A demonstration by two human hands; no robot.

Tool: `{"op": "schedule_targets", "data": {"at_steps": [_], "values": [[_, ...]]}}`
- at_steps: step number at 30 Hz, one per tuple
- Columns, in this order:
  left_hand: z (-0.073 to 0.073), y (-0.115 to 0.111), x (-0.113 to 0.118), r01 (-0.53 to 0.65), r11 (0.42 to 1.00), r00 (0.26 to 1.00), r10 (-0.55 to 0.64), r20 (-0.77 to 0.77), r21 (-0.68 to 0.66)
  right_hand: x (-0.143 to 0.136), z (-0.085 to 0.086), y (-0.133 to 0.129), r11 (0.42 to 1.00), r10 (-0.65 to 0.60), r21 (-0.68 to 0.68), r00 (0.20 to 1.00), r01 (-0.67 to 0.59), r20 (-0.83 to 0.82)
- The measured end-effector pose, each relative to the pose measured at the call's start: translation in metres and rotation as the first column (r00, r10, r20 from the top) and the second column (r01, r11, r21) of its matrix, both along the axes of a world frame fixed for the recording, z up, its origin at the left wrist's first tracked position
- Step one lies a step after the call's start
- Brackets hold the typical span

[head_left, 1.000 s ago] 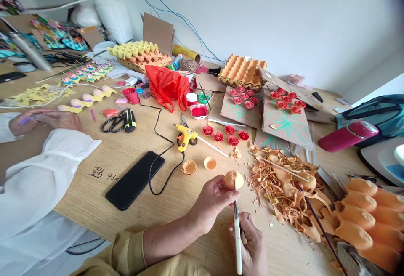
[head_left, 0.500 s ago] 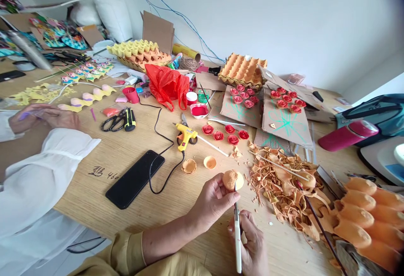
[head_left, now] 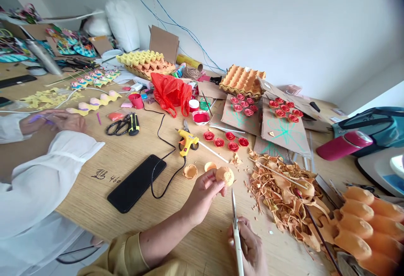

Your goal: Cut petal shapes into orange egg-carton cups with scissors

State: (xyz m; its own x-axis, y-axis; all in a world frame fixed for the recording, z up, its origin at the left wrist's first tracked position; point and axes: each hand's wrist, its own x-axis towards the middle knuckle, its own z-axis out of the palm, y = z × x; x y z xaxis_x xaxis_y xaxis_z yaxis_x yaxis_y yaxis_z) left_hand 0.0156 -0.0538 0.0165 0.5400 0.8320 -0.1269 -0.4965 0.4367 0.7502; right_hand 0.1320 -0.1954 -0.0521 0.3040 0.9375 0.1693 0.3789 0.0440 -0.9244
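My left hand (head_left: pixel 203 196) pinches an orange egg-carton cup (head_left: pixel 225 176), its rough rounded bottom facing me. White-handled scissors (head_left: pixel 236 236) are in my right hand (head_left: pixel 251 244), blades pointing up and nearly together, their tips just below the cup and apart from it. Behind my left fingers, a plain carton cup (head_left: pixel 210 167) stands partly hidden on the table. Beside it lies a cup cut into petals (head_left: pixel 190 171). Several red carton roses (head_left: pixel 232 146) sit farther back. To the right spreads a heap of orange carton scraps (head_left: pixel 280 187).
A yellow glue gun (head_left: pixel 187 141) with a black cord lies near a phone (head_left: pixel 137 183). Orange egg carton (head_left: pixel 362 225) stands at right, near a pink bottle (head_left: pixel 344 144). Red paint (head_left: pixel 201 117) sits farther back. At left, a co-worker's hands (head_left: pixel 59 122) hold something purple.
My left hand has turned the cup and drawn it slightly left, off the scissor blades. The scissors stay in my right hand, a little lower. The camera view has shifted slightly.
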Motion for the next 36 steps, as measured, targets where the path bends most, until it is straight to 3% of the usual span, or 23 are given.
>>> {"op": "schedule_targets", "data": {"at_steps": [5, 9, 18, 23, 32, 36], "values": [[-0.003, 0.004, 0.002, 0.014, 0.985, 0.987, 0.014, 0.163, -0.170, 0.003, 0.010, 0.000, 0.998, 0.009, -0.054, 0.998, -0.012, -0.060], [-0.005, 0.006, 0.002, 0.010, 0.973, 0.977, 0.039, 0.207, -0.232, 0.012, 0.009, -0.001, 0.988, 0.104, -0.111, 0.995, -0.104, -0.003], [-0.006, 0.004, 0.004, 0.077, 0.972, 0.973, -0.025, 0.231, -0.220, 0.013, 0.008, -0.001, 0.978, 0.184, -0.110, 0.982, -0.178, 0.048], [-0.010, 0.003, 0.004, 0.095, 0.974, 0.980, -0.055, 0.193, -0.205, 0.011, 0.014, 0.000, 0.982, 0.172, -0.086, 0.985, -0.169, 0.019], [-0.015, 0.003, 0.005, 0.179, 0.971, 0.970, -0.147, 0.195, -0.156, 0.011, 0.005, -0.002, 0.991, 0.128, -0.045, 0.986, -0.123, 0.111], [-0.015, 0.000, 0.005, 0.268, 0.949, 0.947, -0.227, 0.229, -0.165, 0.008, 0.008, 0.001, 0.998, 0.054, 0.024, 0.990, -0.058, 0.133]]}}
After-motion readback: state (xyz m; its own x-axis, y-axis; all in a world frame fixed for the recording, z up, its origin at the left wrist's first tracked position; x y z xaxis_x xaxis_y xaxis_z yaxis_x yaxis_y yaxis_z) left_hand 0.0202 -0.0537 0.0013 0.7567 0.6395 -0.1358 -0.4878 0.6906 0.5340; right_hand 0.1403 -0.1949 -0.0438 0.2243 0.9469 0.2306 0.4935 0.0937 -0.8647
